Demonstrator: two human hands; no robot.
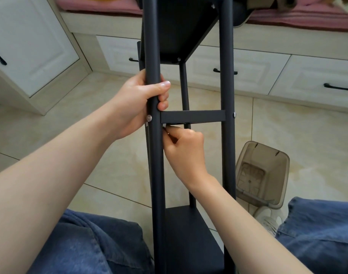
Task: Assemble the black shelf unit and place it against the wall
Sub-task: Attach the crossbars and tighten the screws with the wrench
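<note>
The black shelf unit [227,80] lies tilted between my knees, its round posts running from the bottom edge up toward the window seat. My left hand [137,103] grips the left post [157,175] just above a silver screw head [149,117]. A middle shelf's edge [192,116] spans the two front posts. Just under that shelf, beside the left post, my right hand [184,151] pinches a small silvery tool or fastener [165,126]; what it is cannot be made out. Another shelf [181,234] sits low, and one [179,30] sits higher.
A translucent brown bin [262,175] lies on its side on the beige tiled floor [60,125] at the right, by a white shoe [271,220]. White drawers with black handles [225,71] run under a pink-cushioned seat [307,18]. A white cabinet door [31,46] stands left.
</note>
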